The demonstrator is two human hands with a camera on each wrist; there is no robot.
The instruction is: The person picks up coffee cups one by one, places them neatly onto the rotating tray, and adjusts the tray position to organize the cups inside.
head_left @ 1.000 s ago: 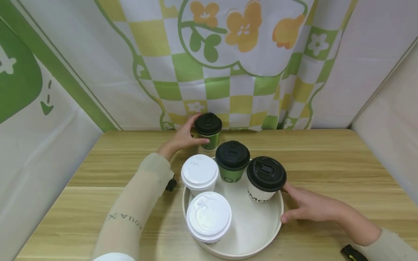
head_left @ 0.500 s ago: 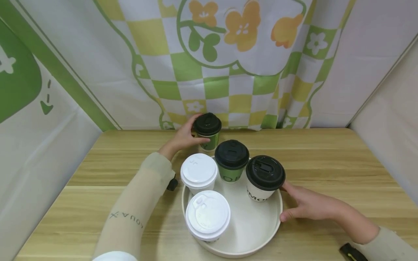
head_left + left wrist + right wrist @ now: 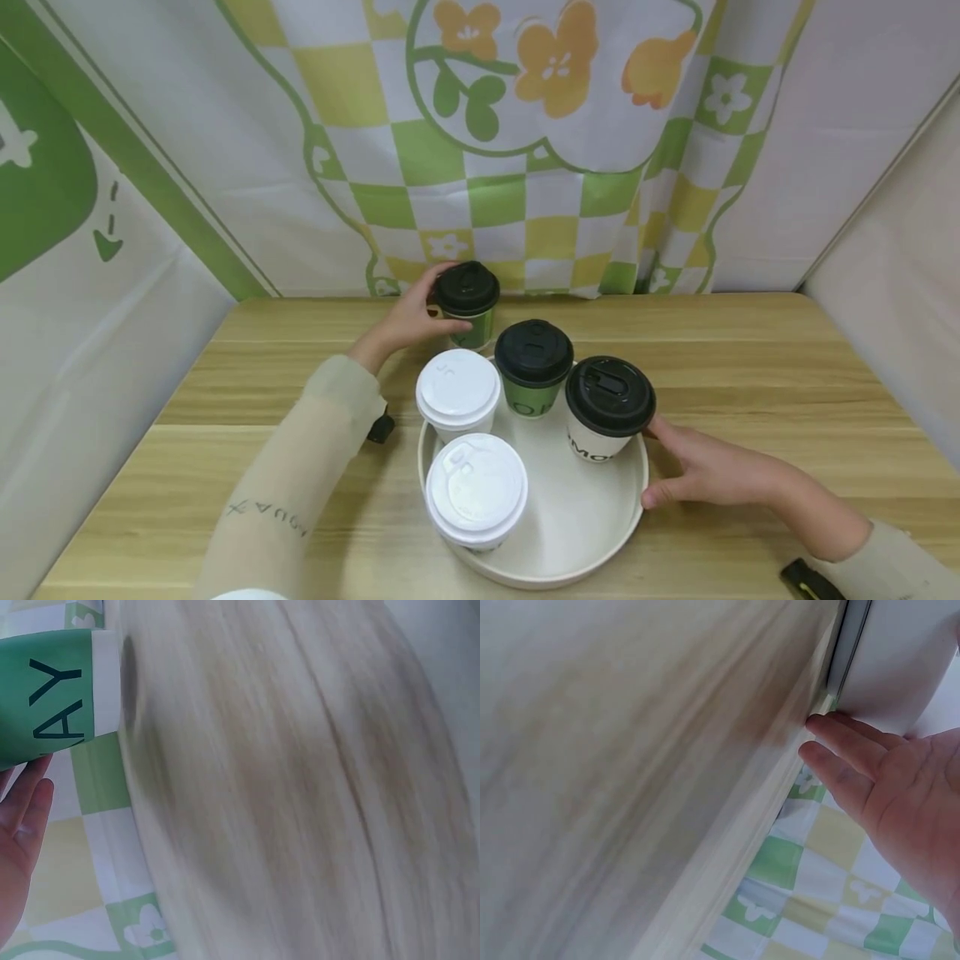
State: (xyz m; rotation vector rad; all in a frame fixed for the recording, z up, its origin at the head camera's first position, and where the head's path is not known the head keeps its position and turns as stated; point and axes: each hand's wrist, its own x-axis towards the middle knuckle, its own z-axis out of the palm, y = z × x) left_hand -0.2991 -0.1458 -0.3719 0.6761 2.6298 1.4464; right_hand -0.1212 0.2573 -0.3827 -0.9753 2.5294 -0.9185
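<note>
My left hand [image 3: 415, 318] grips a green paper cup [image 3: 472, 329] with a black lid, behind the tray at the table's far side. Dark letters show on that cup [image 3: 56, 697] in the left wrist view; whether its base touches the table I cannot tell. On the round cream tray [image 3: 570, 533] stand two white-lidded cups [image 3: 459, 387] [image 3: 477, 487] at the left, a green cup [image 3: 534, 367] with a black lid at the back, and a white cup [image 3: 609, 408] with a black lid at the right. Relaxed fingers of my right hand [image 3: 712, 468] touch the tray's right side.
The wooden table [image 3: 750, 358] runs back to a checked curtain [image 3: 495, 200] with flower prints. Pale fabric walls [image 3: 900, 275] close in both sides. The green cup in my hand is near the curtain and close to the tray's back rim.
My left hand and the green cup it holds have shifted slightly left over the last half second. My right hand, the tray and the cups on it look the same.
</note>
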